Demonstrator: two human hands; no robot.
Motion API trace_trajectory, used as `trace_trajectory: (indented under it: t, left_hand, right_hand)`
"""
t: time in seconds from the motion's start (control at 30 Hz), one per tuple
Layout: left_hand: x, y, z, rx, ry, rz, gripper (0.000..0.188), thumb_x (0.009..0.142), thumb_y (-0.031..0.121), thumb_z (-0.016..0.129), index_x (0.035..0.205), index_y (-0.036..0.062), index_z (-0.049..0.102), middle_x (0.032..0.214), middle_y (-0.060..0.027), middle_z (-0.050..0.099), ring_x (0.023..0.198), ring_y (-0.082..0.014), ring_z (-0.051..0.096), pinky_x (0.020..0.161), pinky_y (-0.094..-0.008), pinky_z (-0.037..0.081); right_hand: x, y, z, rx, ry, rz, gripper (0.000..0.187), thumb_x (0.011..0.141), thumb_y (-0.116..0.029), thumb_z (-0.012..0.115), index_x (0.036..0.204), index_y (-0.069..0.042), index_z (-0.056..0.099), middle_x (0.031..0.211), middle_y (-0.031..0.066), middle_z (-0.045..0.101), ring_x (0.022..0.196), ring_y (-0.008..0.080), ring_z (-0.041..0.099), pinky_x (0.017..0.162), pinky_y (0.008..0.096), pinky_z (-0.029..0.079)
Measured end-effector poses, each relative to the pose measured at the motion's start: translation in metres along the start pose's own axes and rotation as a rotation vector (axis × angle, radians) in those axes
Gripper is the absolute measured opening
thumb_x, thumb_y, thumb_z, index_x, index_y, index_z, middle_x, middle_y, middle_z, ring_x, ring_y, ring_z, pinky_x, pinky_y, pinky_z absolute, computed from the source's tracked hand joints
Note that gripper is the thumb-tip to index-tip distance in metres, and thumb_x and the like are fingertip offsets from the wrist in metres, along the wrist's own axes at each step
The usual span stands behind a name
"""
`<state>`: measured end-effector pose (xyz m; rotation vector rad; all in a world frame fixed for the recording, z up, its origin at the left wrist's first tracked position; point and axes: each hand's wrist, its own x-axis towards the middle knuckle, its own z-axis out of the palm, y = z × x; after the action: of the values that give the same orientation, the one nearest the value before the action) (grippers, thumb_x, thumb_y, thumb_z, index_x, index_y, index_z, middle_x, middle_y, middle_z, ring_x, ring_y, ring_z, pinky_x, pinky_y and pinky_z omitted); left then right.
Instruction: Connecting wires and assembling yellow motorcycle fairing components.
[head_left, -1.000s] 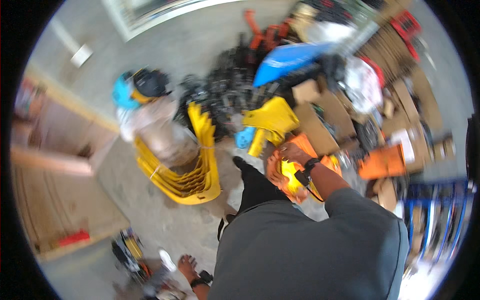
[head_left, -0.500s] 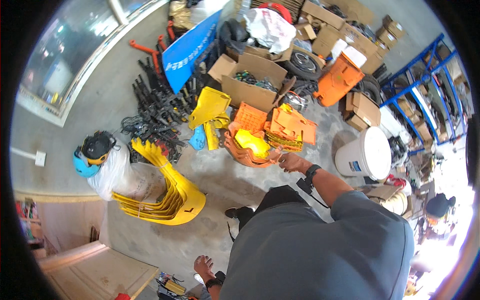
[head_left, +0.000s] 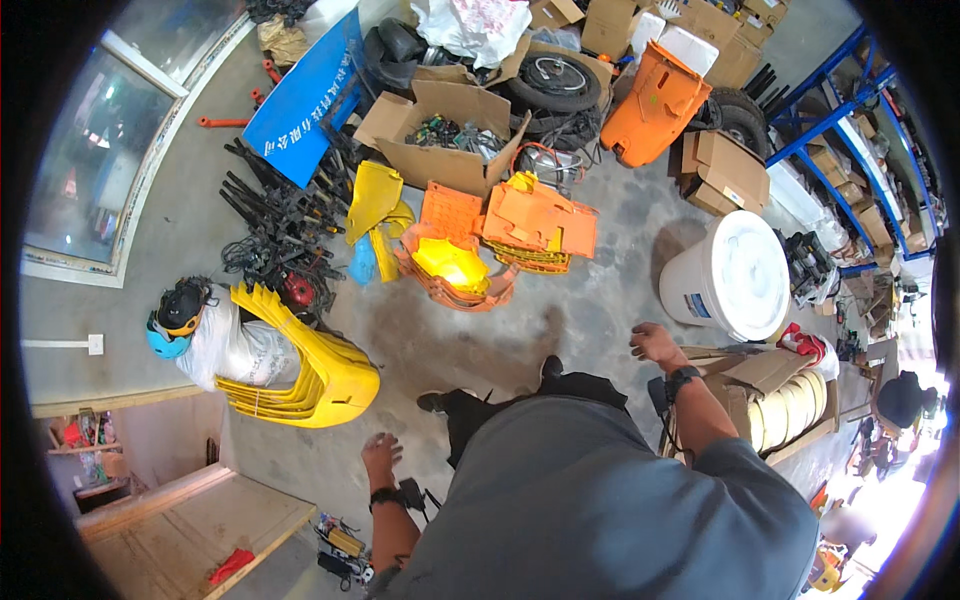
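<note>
I am seeing the right hand (head_left: 655,343) hanging loosely curled and empty near the white bucket (head_left: 728,275), the left hand (head_left: 380,460) open. Far off, an open cardboard box (head_left: 447,125) is holding tangled parts; orange panels (head_left: 520,225) are lying between.

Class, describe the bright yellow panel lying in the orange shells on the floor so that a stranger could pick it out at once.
Start at the open cardboard box in the middle of the clutter. Just below it on the concrete sits a nest of orange shells. The yellow panel lies in that nest, glossy and brighter than the duller yellow pieces to its left.
</note>
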<state>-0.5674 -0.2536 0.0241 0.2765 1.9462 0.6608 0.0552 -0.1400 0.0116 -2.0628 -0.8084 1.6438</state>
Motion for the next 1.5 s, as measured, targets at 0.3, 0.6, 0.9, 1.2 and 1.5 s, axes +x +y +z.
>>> trace_trajectory:
  t: [0.3,0.6,0.9,1.2,1.5]
  left_hand:
    - [-0.005,0.114,0.124,0.227,-0.014,0.21,0.034,0.081,0.013,0.065,0.112,0.0007,0.056,0.083,-0.0069,0.064,0.068,-0.0174,0.063,0.056,-0.0288,0.049]
    - [0.013,0.171,0.215,0.322,-0.118,0.191,0.039,0.081,0.018,0.067,0.114,-0.0001,0.056,0.088,-0.0095,0.064,0.066,-0.0173,0.063,0.056,-0.0291,0.048]
    - [0.049,0.222,0.297,0.289,-0.102,0.136,0.043,0.078,0.022,0.068,0.113,-0.0026,0.058,0.083,-0.0108,0.067,0.062,-0.0179,0.064,0.049,-0.0281,0.048]
    - [0.049,0.286,0.357,0.19,-0.055,0.159,0.042,0.081,0.021,0.066,0.116,-0.0016,0.056,0.088,-0.0106,0.066,0.07,-0.018,0.064,0.059,-0.0291,0.049]
    - [-0.016,0.22,0.39,-0.204,0.332,-0.08,0.037,0.08,0.018,0.065,0.11,-0.0028,0.057,0.083,-0.0113,0.066,0.065,-0.0191,0.064,0.052,-0.0292,0.049]
  right_hand:
    - [-0.048,0.115,-0.11,0.37,0.167,0.131,0.023,0.087,-0.015,0.056,0.104,0.001,0.056,0.083,0.0102,0.063,0.067,0.0191,0.061,0.058,0.0305,0.051]
    - [-0.025,0.104,-0.146,0.432,0.188,0.184,0.027,0.089,-0.012,0.054,0.111,0.003,0.054,0.09,0.0133,0.064,0.07,0.0207,0.063,0.058,0.032,0.053]
    - [0.04,-0.005,-0.226,0.233,0.179,0.206,0.036,0.089,-0.016,0.054,0.119,0.004,0.05,0.094,0.0159,0.064,0.077,0.0239,0.065,0.062,0.033,0.054]
    - [0.178,-0.176,-0.279,0.077,0.071,0.06,0.037,0.087,-0.015,0.055,0.119,0.004,0.05,0.09,0.0144,0.064,0.069,0.0191,0.063,0.06,0.0304,0.052]
    - [0.382,-0.283,-0.318,-0.228,-0.233,0.053,0.035,0.085,-0.013,0.057,0.116,0.003,0.054,0.093,0.0166,0.066,0.077,0.0227,0.066,0.063,0.0327,0.054]
